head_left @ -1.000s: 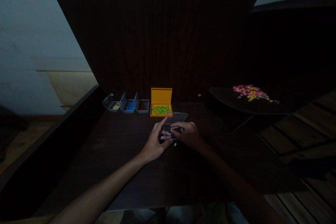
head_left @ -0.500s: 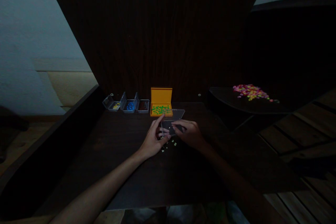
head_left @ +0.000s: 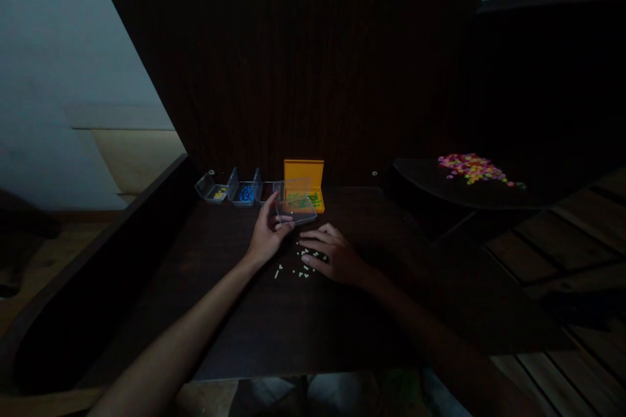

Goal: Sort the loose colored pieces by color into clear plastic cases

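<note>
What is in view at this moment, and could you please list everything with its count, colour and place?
desk: one, dark brown, centre
clear box: one, colourless, held open above the desk
pale pieces: many, cream, scattered on the desk
small boxes: three, clear, row at back left
yellow pieces: several, yellow, left small box
blue pieces: many, blue, middle small box
dark pieces: uncountable, brownish, right small box
orange box: one, orange, back centre
green pieces: many, green, in the orange box
shelf: one, dark, right
pile: one, multicoloured, on the shelf
panel: one, dark brown, behind the desk
wall: one, bluish, left
planks: several, brown, lower right
left hand: one, bare, holding the clear box
right hand: one, bare, at the pale pieces
</note>
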Demonstrator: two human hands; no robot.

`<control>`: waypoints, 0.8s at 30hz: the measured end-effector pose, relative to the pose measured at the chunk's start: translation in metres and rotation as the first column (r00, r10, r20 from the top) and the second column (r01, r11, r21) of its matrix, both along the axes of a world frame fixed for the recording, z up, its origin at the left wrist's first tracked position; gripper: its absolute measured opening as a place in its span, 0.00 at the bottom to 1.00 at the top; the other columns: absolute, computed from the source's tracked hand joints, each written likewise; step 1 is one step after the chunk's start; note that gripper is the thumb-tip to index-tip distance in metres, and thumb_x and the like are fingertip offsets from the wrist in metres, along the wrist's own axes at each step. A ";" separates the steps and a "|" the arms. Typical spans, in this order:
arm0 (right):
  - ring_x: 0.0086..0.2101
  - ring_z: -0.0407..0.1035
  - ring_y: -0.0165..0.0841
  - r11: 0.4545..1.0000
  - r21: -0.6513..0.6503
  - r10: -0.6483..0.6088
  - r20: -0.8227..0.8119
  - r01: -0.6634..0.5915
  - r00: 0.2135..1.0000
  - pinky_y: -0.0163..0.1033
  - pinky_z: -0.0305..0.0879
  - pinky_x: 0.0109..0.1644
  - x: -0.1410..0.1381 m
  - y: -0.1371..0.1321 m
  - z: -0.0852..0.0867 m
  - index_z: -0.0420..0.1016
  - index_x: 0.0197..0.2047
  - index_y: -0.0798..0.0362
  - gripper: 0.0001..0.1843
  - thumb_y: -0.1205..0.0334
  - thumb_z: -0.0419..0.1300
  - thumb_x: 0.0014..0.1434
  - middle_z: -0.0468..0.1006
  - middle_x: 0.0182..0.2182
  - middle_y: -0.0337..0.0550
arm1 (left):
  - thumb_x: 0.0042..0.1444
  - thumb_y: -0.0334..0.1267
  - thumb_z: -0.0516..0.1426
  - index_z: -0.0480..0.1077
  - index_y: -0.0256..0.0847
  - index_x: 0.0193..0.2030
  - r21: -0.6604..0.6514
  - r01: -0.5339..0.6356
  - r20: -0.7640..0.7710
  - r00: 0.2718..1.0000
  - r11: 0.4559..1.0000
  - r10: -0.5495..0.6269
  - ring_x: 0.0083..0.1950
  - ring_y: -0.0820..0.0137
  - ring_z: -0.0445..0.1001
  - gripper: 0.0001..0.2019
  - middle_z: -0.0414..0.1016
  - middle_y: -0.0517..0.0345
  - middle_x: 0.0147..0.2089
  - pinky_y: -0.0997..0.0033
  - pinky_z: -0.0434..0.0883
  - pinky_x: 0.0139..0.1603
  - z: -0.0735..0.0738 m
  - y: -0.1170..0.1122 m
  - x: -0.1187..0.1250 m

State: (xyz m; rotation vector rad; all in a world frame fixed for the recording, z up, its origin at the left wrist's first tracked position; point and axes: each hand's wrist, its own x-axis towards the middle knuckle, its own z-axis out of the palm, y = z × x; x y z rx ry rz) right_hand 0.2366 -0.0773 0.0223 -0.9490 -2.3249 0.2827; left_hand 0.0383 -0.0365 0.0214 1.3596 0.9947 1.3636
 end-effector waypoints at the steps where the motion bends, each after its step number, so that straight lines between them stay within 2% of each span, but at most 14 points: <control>1: 0.48 0.66 0.40 1.000 -0.005 0.010 0.038 -0.010 0.999 0.49 0.66 0.53 -0.001 -0.001 -0.001 0.77 0.53 0.49 0.16 0.55 0.61 0.63 0.77 0.54 0.46 | 0.47 0.35 0.66 0.56 0.50 0.67 0.004 -0.001 -0.003 1.000 1.000 0.001 0.44 0.69 0.76 0.40 0.60 0.45 0.65 0.65 0.77 0.43 0.000 0.000 0.000; 6: 0.49 0.65 0.42 0.999 -0.022 0.027 0.157 -0.024 0.987 0.50 0.65 0.51 -0.006 -0.003 -0.003 0.76 0.55 0.51 0.20 0.52 0.59 0.64 0.75 0.55 0.48 | 0.48 0.33 0.65 0.57 0.51 0.66 0.014 0.000 0.007 1.000 1.000 0.000 0.44 0.71 0.76 0.39 0.57 0.45 0.66 0.67 0.77 0.44 0.000 -0.002 0.001; 15: 0.48 0.66 0.42 1.000 -0.017 0.017 0.203 -0.014 0.979 0.49 0.63 0.50 -0.004 0.000 -0.005 0.75 0.55 0.50 0.21 0.48 0.58 0.64 0.76 0.53 0.49 | 0.47 0.32 0.65 0.57 0.51 0.66 0.015 -0.001 0.020 1.000 1.000 0.000 0.44 0.71 0.76 0.39 0.57 0.45 0.67 0.69 0.77 0.41 -0.001 -0.002 0.001; 20: 0.47 0.67 0.41 1.000 0.010 -0.015 0.153 0.014 0.988 0.50 0.62 0.50 -0.002 0.001 -0.006 0.78 0.51 0.51 0.17 0.52 0.59 0.64 0.78 0.49 0.49 | 0.47 0.33 0.65 0.58 0.51 0.65 -0.003 -0.022 -0.002 1.000 1.000 0.022 0.44 0.70 0.76 0.38 0.57 0.46 0.67 0.68 0.76 0.41 0.000 -0.002 0.001; 24: 0.43 0.68 0.39 0.995 0.067 -0.074 0.014 0.072 0.997 0.49 0.63 0.50 0.003 0.005 -0.009 0.79 0.46 0.49 0.11 0.58 0.62 0.61 0.80 0.43 0.46 | 0.47 0.33 0.65 0.57 0.50 0.66 -0.014 -0.006 0.005 1.000 1.000 0.006 0.43 0.71 0.76 0.39 0.59 0.47 0.65 0.69 0.76 0.40 -0.001 -0.001 0.001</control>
